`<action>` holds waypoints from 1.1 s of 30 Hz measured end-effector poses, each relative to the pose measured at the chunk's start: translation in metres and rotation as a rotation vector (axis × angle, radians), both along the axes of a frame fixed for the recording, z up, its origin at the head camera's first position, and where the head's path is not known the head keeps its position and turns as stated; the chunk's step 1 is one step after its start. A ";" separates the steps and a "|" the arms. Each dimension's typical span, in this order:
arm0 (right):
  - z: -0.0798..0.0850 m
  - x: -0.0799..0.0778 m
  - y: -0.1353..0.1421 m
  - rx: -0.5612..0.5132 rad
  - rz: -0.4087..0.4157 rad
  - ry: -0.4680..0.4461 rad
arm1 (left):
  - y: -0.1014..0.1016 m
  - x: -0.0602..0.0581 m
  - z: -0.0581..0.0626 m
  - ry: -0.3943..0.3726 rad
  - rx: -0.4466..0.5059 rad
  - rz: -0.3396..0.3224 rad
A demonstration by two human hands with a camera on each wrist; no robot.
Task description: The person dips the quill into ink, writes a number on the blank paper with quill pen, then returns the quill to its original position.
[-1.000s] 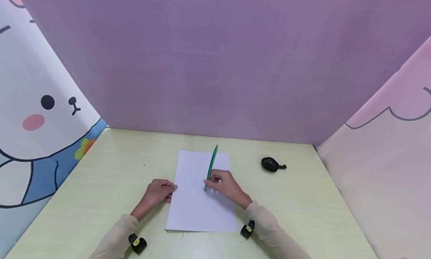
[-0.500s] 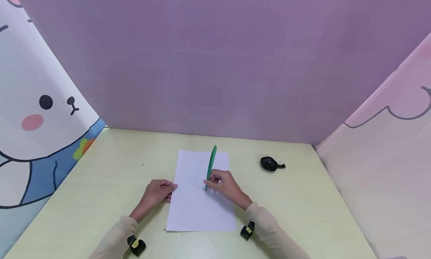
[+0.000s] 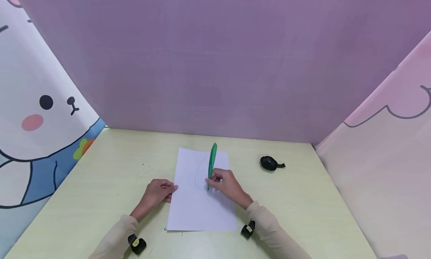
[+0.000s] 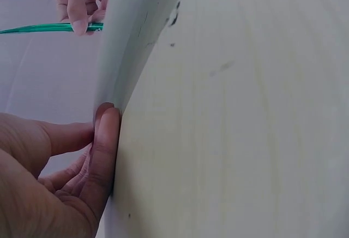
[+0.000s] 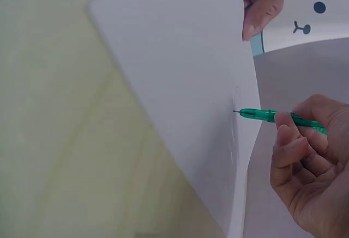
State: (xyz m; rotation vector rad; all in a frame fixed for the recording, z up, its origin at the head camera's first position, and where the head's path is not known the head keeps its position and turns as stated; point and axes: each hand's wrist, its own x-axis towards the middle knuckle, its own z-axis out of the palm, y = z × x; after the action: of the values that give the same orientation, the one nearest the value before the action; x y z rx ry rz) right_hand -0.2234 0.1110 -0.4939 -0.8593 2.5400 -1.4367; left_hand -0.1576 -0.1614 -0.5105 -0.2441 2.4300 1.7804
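In the head view a white sheet of paper (image 3: 193, 214) lies on the table with a thin curved line drawn on its upper half. My right hand (image 3: 228, 184) pinches a green pen (image 3: 212, 160) between thumb and fingers, the pen standing steeply. Its fine tip meets the paper at the lower end of the curve, as the pen (image 5: 259, 114) in the right wrist view also shows. At the sheet's left edge my left hand (image 3: 157, 191) grips the paper, with the thumb on one face and the fingers (image 4: 102, 164) behind the other.
A small black rounded object (image 3: 269, 163) with a short tail lies on the table to the right of the paper. Small dark marks dot the pale tabletop (image 3: 118, 176). A purple wall (image 3: 215, 64) rises behind, and printed panels flank both sides.
The pen and my right hand have moved slightly rightward, and the pen has become more upright. The curve's lower end reaches a little farther right. My left hand stays at the paper's edge.
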 end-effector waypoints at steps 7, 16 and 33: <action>0.001 -0.002 0.005 -0.018 -0.008 0.026 | 0.000 -0.002 0.000 -0.007 -0.018 -0.007; 0.002 -0.007 0.007 -0.023 -0.030 0.004 | 0.000 -0.004 0.004 -0.012 -0.011 -0.017; 0.000 -0.015 0.010 -0.016 -0.099 -0.016 | 0.000 -0.009 0.000 -0.020 -0.022 -0.034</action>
State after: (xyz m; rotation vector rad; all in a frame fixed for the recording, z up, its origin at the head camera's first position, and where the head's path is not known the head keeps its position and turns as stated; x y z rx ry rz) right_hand -0.2384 0.1208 -0.4938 -0.7298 2.5967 -1.4862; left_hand -0.1662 -0.1609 -0.5103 -0.2195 2.4266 1.7299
